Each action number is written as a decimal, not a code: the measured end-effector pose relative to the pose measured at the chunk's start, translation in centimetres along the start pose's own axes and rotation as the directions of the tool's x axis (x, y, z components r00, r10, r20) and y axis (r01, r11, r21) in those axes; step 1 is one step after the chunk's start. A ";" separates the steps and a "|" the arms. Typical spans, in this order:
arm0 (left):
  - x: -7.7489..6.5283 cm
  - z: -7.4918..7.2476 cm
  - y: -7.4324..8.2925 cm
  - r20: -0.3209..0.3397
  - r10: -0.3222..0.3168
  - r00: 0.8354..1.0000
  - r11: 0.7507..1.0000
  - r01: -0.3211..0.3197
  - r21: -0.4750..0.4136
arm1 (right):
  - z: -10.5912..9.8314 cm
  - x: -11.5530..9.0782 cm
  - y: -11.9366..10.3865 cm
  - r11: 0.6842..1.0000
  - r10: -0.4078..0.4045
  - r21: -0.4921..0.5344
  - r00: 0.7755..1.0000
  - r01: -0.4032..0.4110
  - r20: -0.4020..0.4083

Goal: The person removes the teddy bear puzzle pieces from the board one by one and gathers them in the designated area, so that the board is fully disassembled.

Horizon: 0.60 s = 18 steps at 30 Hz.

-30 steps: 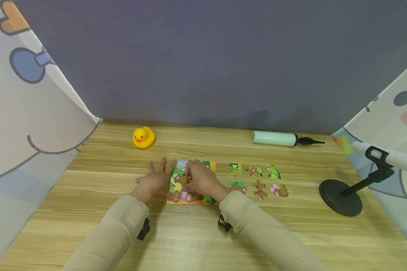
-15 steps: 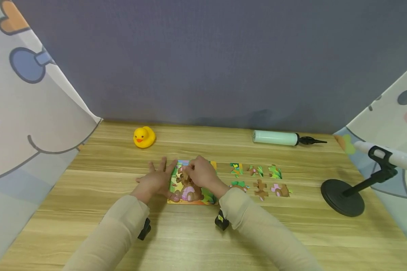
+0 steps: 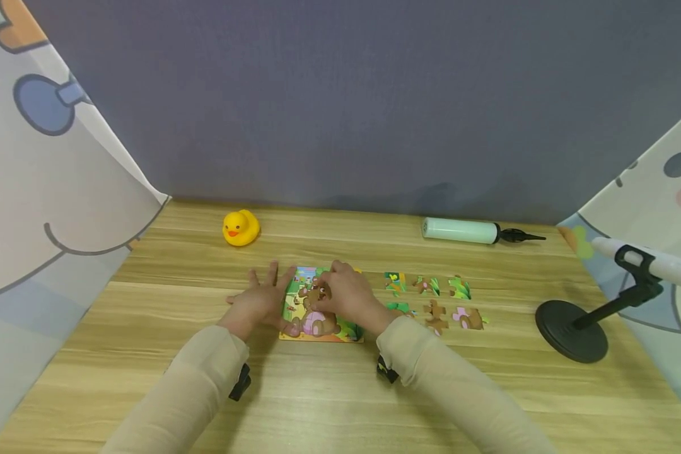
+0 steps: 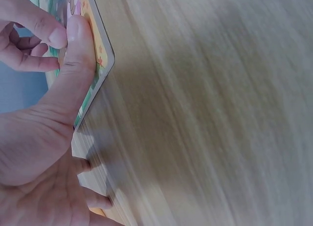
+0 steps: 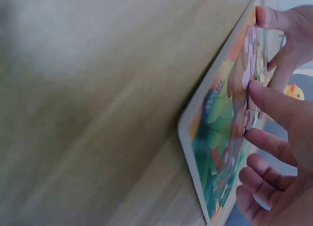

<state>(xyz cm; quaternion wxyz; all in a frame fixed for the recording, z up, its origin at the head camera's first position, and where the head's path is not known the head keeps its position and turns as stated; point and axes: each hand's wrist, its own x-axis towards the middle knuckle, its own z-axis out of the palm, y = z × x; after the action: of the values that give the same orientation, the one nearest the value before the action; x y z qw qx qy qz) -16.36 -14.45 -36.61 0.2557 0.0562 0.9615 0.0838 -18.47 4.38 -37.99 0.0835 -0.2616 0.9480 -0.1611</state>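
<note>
A bear jigsaw puzzle board (image 3: 321, 338) lies flat on the table in the head view. My left hand (image 3: 258, 306) is at its left edge with fingers spread on the table; its thumb (image 4: 76, 64) rests on the board near a corner. Over the bear's head is my right hand (image 3: 352, 293). Its thumb and index finger pinch a brown bear-face puzzle piece (image 5: 249, 117) at the board's surface, other fingers loosely bent. Whether that piece lies fully flat is hard to tell. The right hand hides the board's upper right part.
Several loose puzzle pieces (image 3: 436, 317) lie in two rows right of the board. Behind are a yellow rubber duck (image 3: 241, 228) and a pale green hand pump (image 3: 459, 231). A black-based stand (image 3: 572, 331) holding a white tube is at the right.
My right hand rose slightly with the bear-face piece, then shifted right and a little down over the board, so more of the face shows. The left hand stays in place.
</note>
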 end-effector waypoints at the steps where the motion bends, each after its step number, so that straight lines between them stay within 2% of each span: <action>1: 0.0 0.0 0.0 -0.002 -0.001 1.000 1.000 0.001 0.003 | 0.0 0.1 0.0 1.000 -0.001 -0.004 1.000 0.001 -0.003; 10: 0.0 0.0 -0.1 -0.010 -0.004 1.000 1.000 0.004 -0.013 | -0.1 0.3 0.4 0.998 -0.041 0.053 0.998 0.038 0.044; 14: 0.0 0.1 -0.1 -0.006 -0.001 1.000 1.000 0.001 -0.001 | -0.1 0.5 0.3 0.998 -0.032 0.053 0.999 0.030 0.038; 18: 0.0 0.1 -0.1 -0.005 0.001 1.000 1.000 -0.001 0.010 | -0.3 0.6 0.4 0.995 -0.014 0.101 0.999 0.009 0.044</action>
<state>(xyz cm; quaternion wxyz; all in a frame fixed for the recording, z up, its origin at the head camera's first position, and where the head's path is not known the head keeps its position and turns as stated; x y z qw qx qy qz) -16.32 -14.55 -36.73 0.2530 0.0578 0.9625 0.0795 -19.29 4.46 -37.94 0.1167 -0.2660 0.9350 -0.2034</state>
